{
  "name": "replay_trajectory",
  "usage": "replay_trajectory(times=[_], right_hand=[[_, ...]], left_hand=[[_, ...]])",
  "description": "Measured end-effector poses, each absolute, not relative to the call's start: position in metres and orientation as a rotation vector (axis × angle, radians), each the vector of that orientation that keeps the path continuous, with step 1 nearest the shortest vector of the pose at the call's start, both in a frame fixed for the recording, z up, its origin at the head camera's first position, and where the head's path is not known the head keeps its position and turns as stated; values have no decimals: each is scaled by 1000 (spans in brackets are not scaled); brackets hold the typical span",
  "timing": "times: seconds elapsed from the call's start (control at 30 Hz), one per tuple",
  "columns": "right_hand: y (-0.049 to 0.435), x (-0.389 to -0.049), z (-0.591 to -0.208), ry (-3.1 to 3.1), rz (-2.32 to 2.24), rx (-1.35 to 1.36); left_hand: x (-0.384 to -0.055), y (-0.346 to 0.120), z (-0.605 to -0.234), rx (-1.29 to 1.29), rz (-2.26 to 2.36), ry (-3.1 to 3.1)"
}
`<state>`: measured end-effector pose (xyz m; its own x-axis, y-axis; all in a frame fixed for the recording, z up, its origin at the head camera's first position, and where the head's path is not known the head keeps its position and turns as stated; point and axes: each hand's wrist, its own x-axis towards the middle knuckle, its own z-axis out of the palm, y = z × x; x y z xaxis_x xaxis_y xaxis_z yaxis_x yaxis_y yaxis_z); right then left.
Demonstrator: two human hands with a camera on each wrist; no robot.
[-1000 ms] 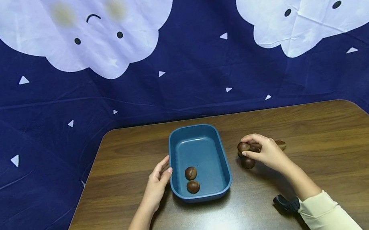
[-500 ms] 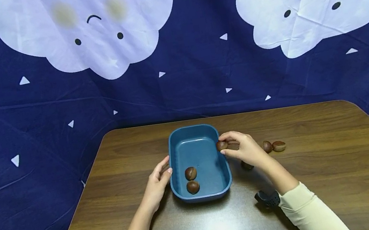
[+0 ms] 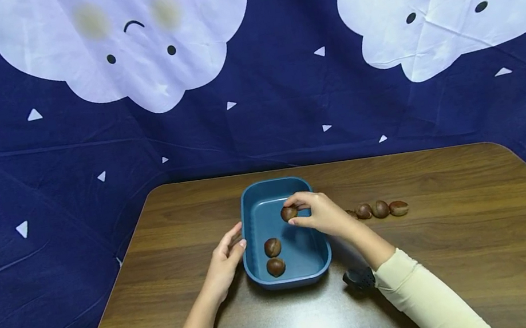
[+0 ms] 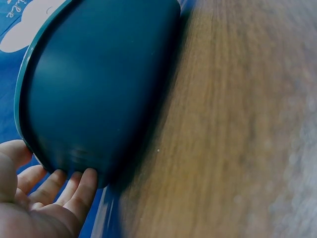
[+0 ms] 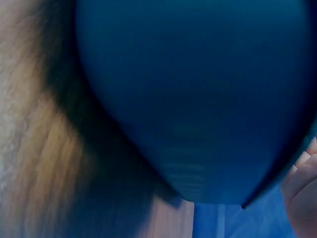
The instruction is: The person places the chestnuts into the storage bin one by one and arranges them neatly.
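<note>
My right hand [image 3: 321,214] pinches a brown chestnut [image 3: 289,213] between thumb and fingers, over the inside of a blue rectangular tub [image 3: 290,283]. Two more chestnuts [image 3: 274,257] lie in the tub's near left part. With fingers nearly straight, my left hand [image 3: 224,263] touches the tub's left side. The left wrist view shows that hand's fingertips [image 4: 88,174] against the tub's outer wall [image 4: 94,89]. In the right wrist view the tub wall [image 5: 193,99] fills most of the picture, and only part of the right hand [image 5: 303,193] shows at the edge.
To the right of the tub, several chestnuts [image 3: 380,209] lie in a row on the wooden table [image 3: 465,246], the leftmost partly hidden by the right wrist. Behind the table hangs a dark blue cloth [image 3: 286,113] printed with clouds.
My right hand has carried a chestnut left from the group on the table, across the tub's right rim and over its inside. The left hand and tub have stayed put.
</note>
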<state>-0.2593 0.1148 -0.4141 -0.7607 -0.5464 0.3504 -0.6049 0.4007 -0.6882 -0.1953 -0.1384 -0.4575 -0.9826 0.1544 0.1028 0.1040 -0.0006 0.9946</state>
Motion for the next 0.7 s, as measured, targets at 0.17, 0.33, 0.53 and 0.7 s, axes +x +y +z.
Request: replay_trajectory(times=[0.17, 0.33, 0.53, 0.7], right_hand=[[103, -263, -416, -2653, 1287, 1082], [89, -268, -420, -2739, 1226, 1099], [76, -273, -423, -2769, 1168, 1132], [68, -276, -427, -2810, 1079, 1177]], left_hand=[[-195, -138, -457, 275, 2170, 2208], [-196, -139, -458, 263, 2165, 2216], [-196, -139, -459, 272, 2171, 2202], [-196, -139, -458, 270, 2178, 2185]])
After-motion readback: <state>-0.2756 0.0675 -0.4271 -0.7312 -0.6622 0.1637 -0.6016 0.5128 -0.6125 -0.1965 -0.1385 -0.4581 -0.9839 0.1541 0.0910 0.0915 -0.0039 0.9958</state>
